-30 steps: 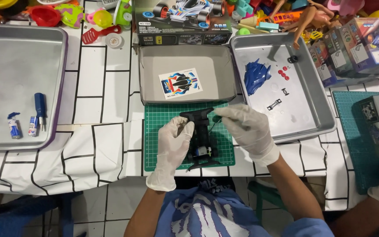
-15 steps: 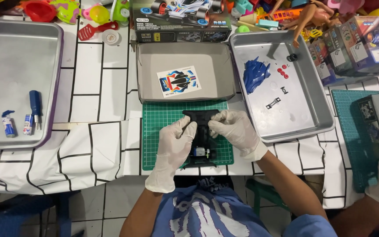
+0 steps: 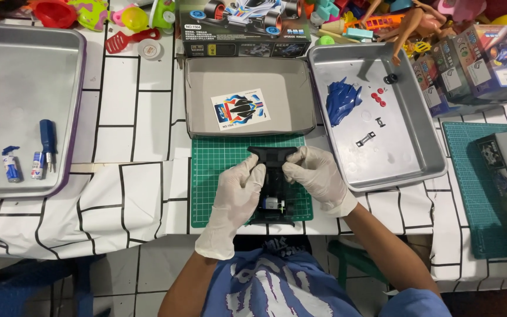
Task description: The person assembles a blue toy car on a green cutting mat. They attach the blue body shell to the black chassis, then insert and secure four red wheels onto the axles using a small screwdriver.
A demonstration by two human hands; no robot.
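Both gloved hands hold black chassis below sticker sheet.

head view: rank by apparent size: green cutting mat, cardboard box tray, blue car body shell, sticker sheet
1. Cardboard box tray and green cutting mat: look about alike, and the hands and chassis cover part of the mat, so no ranking between them.
2. Sticker sheet, lying in the box tray.
3. Blue car body shell, slightly smaller than the sheet.

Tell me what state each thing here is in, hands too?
Left hand: gloved, gripping the black toy car chassis.
Right hand: gloved, gripping the chassis too.
Chassis: bodyless, on green cutting mat.
Cardboard box tray: open, sticker sheet inside.
Blue car body: detached, in the right metal tray.
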